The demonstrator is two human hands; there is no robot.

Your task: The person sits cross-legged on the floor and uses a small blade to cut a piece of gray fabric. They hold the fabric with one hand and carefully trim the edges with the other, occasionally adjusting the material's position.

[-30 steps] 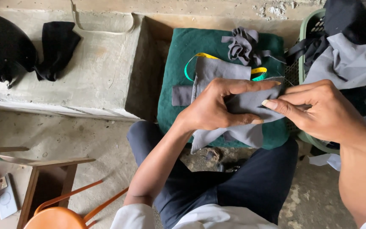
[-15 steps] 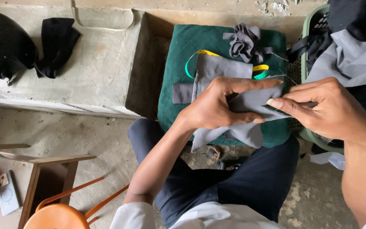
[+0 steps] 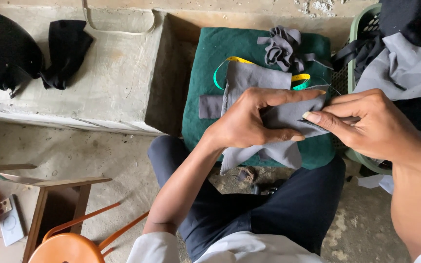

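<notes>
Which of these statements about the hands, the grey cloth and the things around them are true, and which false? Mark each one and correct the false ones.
1. Both hands hold the grey cloth. True: the left hand and right hand pinch it between them.
2. The cushion under the cloth is red. False: it is dark green.
3. A measuring tape lies on the cushion. True: it is yellow and green, partly under the cloth.
4. The basket stands to the left of the cushion. False: it is on the right, holding grey and dark fabric.
5. The orange stool stands on the cushion. False: it is on the floor at lower left.
</notes>
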